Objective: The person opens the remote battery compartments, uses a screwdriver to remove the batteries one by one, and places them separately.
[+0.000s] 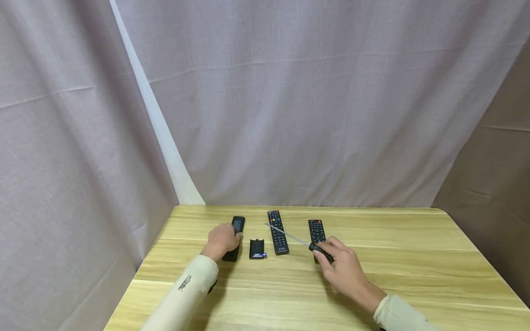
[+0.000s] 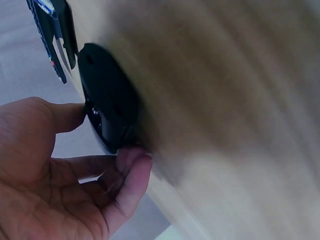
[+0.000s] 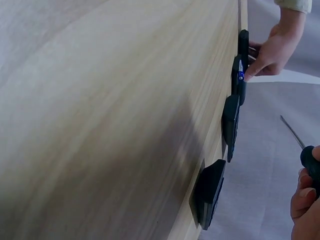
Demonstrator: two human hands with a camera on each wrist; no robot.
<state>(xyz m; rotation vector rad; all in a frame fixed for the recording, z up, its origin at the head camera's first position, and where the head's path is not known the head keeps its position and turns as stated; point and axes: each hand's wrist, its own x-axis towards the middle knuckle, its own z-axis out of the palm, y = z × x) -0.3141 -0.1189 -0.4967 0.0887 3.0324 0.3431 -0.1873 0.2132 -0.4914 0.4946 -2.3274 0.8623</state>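
My left hand (image 1: 223, 240) grips a black remote control (image 1: 238, 224) at the table's left, thumb on one side and fingers on the other. In the left wrist view that remote (image 2: 107, 90) shows its dark end, lying on the tabletop. My right hand (image 1: 341, 266) holds a screwdriver (image 1: 320, 250) by its dark handle, its thin metal shaft pointing left across the middle remote control (image 1: 278, 236). The right wrist view shows the screwdriver (image 3: 309, 159) raised off the table. Partly behind the right hand lies another remote control (image 1: 316, 230).
Between the left and middle remotes lies a small black cover-like piece (image 1: 256, 247) with a small blue-and-white item (image 1: 264, 255) at its near edge. The wooden table (image 1: 393, 243) is bounded by grey curtains (image 1: 290, 115) at the back and sides.
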